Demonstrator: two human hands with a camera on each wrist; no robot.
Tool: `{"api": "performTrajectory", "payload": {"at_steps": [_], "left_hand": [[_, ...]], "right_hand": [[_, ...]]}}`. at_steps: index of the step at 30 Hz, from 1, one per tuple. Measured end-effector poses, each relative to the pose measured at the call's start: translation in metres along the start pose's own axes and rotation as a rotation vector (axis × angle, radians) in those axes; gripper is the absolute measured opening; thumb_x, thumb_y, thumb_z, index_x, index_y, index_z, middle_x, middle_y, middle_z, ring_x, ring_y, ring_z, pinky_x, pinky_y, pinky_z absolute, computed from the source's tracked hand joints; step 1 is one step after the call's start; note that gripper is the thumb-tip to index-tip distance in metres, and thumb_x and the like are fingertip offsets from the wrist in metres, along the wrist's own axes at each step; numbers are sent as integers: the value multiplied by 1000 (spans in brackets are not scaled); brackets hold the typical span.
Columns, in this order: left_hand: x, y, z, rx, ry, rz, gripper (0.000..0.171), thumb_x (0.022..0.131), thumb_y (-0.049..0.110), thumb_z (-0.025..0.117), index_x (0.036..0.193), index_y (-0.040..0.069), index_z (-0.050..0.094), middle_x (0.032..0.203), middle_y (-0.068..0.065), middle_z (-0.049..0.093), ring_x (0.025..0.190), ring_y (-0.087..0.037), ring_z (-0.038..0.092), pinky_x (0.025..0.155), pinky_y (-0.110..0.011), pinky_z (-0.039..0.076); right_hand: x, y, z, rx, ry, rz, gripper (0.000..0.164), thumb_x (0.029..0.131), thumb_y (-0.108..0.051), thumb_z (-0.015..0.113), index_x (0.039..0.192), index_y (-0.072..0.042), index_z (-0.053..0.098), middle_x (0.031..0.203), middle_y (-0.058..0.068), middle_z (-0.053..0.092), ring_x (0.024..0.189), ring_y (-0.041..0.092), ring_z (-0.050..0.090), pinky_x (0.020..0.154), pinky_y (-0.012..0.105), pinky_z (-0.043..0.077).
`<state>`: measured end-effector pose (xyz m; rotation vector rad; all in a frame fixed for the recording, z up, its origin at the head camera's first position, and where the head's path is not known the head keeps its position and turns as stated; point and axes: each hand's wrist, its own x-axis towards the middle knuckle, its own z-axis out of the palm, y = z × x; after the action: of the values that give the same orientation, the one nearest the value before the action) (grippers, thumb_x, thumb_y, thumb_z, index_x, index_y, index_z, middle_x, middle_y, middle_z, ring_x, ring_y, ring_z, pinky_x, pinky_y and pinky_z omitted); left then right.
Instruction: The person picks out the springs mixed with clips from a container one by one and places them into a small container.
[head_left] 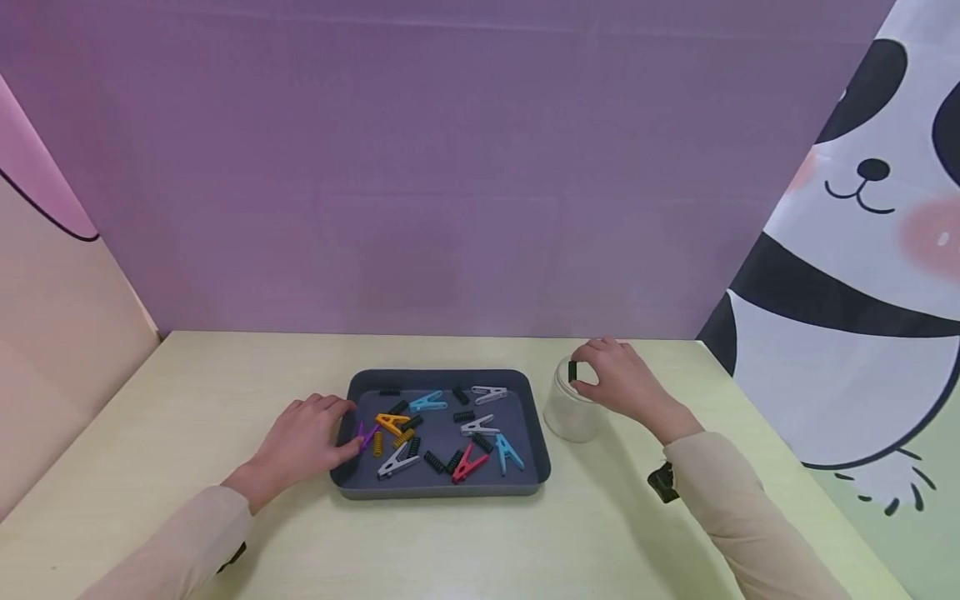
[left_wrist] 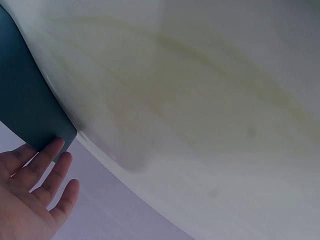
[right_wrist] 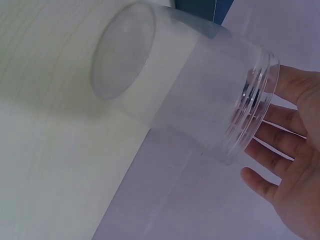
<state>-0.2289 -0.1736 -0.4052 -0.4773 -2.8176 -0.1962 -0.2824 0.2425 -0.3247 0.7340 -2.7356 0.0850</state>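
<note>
My right hand [head_left: 618, 379] pinches a black spring [head_left: 572, 372] between thumb and fingertips, right at the mouth of a clear jar [head_left: 573, 417]. The right wrist view shows the jar [right_wrist: 180, 75] from its side, the dark spring visible through the threaded neck. My left hand [head_left: 303, 442] rests at the left rim of a grey tray [head_left: 480, 490], fingers loosely spread along it. Its thumb lies by a purple clothespin [head_left: 366, 436]. Inside the tray lie red [head_left: 469, 463], blue, white and orange clothespins among black springs [head_left: 433, 462] and a few yellow ones [head_left: 377, 443].
The jar stands just right of the tray on a pale wooden table [head_left: 480, 550]. A purple backdrop [head_left: 450, 167] rises behind the table, and a panda-print sheet [head_left: 862, 317] hangs at the right.
</note>
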Motion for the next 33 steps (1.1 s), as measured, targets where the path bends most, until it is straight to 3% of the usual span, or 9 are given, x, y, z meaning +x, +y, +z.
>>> {"api": "performTrajectory", "payload": {"at_steps": [12,33], "left_hand": [[0,0,0,1,-4,-6,51,75,46,65,109,8,63,110,-11,64,101,-28,57,86,-46,47],[1,0,1,8,-18,-13,52,75,46,65,110,8,62,111,-11,63,99,-27,58,87,-47,47]], "right_hand": [[-1,2,2,25,-43,42,33,75,-20,72,101,-3,65,99,11,65,95,28,54,78,49,43],[0,2,5,45,-42,52,32,75,-19,72,102,-3,64,102,12,65,98,30,55,80,50,42]]}}
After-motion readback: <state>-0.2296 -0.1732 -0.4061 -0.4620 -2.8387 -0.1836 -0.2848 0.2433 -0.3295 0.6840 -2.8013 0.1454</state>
